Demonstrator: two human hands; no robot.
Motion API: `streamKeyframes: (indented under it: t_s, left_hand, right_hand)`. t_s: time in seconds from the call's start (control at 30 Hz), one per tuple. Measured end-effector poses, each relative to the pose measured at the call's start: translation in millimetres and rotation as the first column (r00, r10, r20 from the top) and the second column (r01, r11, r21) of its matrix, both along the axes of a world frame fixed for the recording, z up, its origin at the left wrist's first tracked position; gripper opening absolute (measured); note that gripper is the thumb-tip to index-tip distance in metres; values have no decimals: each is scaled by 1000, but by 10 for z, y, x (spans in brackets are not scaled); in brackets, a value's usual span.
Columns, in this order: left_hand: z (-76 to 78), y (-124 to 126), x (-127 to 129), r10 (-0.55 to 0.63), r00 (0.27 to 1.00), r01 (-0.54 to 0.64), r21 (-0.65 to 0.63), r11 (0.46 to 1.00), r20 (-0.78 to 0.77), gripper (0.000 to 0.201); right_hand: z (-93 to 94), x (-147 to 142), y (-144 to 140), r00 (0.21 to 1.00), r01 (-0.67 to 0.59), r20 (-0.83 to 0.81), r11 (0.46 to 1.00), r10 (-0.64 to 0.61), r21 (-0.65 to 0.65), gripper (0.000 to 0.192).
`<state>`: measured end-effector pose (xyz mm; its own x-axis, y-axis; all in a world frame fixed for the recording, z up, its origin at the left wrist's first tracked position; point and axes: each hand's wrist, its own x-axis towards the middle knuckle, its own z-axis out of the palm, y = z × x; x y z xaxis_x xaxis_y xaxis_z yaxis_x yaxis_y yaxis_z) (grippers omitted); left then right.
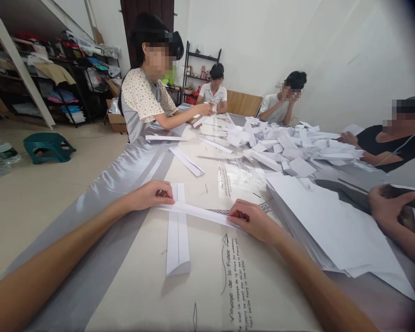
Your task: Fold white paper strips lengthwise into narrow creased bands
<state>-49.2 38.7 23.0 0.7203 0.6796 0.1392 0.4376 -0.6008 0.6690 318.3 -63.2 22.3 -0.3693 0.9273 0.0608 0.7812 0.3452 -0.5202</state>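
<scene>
Between my two hands a folded strip of white paper (197, 211) is stretched crosswise above the table. My left hand (155, 193) pinches its left end with thumb and fingers. Its right end is gripped by my right hand (251, 219), whose fingers are curled in. Beneath it, a second folded paper strip (178, 246) lies lengthwise on the printed tablecloth (200, 295), partly covered by the held one. Farther off rests another folded strip (186, 161).
A stack of white sheets (314, 221) lies to the right, with a heap of folded paper (287, 143) behind it. Several people sit around the table, one (148, 92) handling paper at the left. A green stool (49, 147) stands on the floor.
</scene>
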Motion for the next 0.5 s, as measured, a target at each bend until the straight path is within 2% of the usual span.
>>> streamKeyframes:
  t_s: [0.23,0.5]
  left_hand:
    - [21,48,-82,-61,998,61,-59,996,-7,41]
    - [-43,94,-131,-87,996,88,-23,996,37,33]
  right_hand:
    - [42,40,4,998,-37,-50,998,34,-57,28]
    - [39,82,18,999,-23,-45,997,19,-73,29]
